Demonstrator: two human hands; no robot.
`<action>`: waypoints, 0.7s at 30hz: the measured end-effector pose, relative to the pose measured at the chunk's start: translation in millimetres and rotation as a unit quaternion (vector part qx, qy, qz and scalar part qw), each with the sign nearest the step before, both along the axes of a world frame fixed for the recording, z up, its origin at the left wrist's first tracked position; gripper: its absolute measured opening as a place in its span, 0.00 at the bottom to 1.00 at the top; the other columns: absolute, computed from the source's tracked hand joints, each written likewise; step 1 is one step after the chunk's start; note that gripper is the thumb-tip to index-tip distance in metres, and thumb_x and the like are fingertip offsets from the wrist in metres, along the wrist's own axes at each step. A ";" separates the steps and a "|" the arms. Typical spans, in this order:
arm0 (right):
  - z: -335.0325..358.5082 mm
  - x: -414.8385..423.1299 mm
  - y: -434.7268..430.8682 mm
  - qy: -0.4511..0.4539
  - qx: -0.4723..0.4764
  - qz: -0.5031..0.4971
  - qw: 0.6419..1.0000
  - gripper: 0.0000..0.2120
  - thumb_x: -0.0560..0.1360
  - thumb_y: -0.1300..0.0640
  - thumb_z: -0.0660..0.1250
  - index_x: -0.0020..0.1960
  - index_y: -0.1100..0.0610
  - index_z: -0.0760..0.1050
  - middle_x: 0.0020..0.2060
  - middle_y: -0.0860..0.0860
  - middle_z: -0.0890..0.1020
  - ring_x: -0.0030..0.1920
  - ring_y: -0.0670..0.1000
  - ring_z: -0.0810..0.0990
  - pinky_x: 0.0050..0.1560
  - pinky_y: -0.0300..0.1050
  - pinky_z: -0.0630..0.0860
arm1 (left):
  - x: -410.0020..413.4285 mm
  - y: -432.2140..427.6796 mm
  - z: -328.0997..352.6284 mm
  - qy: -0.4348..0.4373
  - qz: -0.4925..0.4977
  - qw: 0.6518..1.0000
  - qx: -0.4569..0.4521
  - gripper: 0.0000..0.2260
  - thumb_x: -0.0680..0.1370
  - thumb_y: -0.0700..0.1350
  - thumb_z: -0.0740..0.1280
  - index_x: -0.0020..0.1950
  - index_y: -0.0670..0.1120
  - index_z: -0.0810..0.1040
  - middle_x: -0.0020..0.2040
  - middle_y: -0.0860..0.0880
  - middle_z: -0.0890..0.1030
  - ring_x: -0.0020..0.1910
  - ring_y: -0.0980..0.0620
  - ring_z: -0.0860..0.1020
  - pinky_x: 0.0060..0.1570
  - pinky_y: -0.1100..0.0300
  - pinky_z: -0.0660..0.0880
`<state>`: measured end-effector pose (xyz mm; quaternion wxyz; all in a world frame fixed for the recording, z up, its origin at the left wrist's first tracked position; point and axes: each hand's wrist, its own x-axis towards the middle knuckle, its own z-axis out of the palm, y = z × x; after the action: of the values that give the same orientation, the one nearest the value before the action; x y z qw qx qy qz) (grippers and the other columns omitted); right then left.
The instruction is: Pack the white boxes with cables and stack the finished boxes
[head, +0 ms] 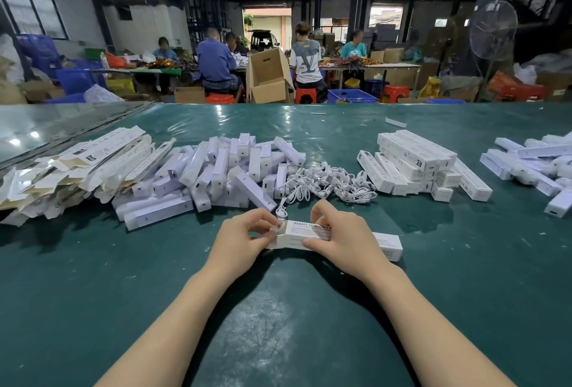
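A long white box (385,242) printed "SMART SENSOR" lies on the green table (278,309) in front of me. My right hand (340,238) grips it around the middle, thumb on the near side. My left hand (244,238) pinches at the box's open left end, where a coiled white cable (281,211) sticks out. Behind lies a heap of loose white cables (328,183). A stack of closed white boxes (414,163) stands to the right of the cables.
A pile of white inner units (223,173) lies left of the cables, with flat unfolded cartons (77,169) at far left. More white boxes (535,163) sit at the far right. Several people work at tables beyond the far edge.
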<state>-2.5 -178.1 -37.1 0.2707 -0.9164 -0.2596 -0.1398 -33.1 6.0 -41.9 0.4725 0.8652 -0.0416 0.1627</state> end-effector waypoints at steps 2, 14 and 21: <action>-0.3 0.3 0.5 0.002 0.003 -0.001 1.000 0.15 0.69 0.49 0.70 0.50 0.52 0.68 0.45 0.50 0.81 0.46 0.55 0.76 0.44 0.46 0.68 | 0.0 1.4 0.7 0.005 -0.005 0.999 0.048 0.14 0.72 0.35 0.70 0.37 0.56 0.78 0.39 0.51 0.83 0.40 0.53 0.80 0.44 0.65 0.74; -2.2 2.1 2.8 -0.013 -0.030 0.010 0.999 0.11 0.69 0.49 0.69 0.47 0.51 0.70 0.43 0.50 0.80 0.46 0.54 0.75 0.39 0.45 0.57 | 2.1 0.4 2.7 0.037 0.004 0.999 0.012 0.13 0.69 0.32 0.70 0.41 0.51 0.78 0.38 0.53 0.81 0.38 0.56 0.81 0.40 0.75 0.72; -2.3 1.6 2.6 -0.010 -0.032 0.018 0.999 0.11 0.69 0.49 0.69 0.47 0.52 0.71 0.44 0.50 0.81 0.48 0.54 0.75 0.40 0.44 0.60 | 5.7 -2.5 0.7 0.001 -0.015 0.995 0.096 0.11 0.67 0.32 0.70 0.39 0.48 0.77 0.38 0.51 0.81 0.39 0.55 0.79 0.39 0.71 0.72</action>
<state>-0.9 -175.5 -39.4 0.2406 -0.9184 -0.2831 -0.1358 -27.4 3.5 -41.2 0.3899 0.9059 -0.0694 0.1501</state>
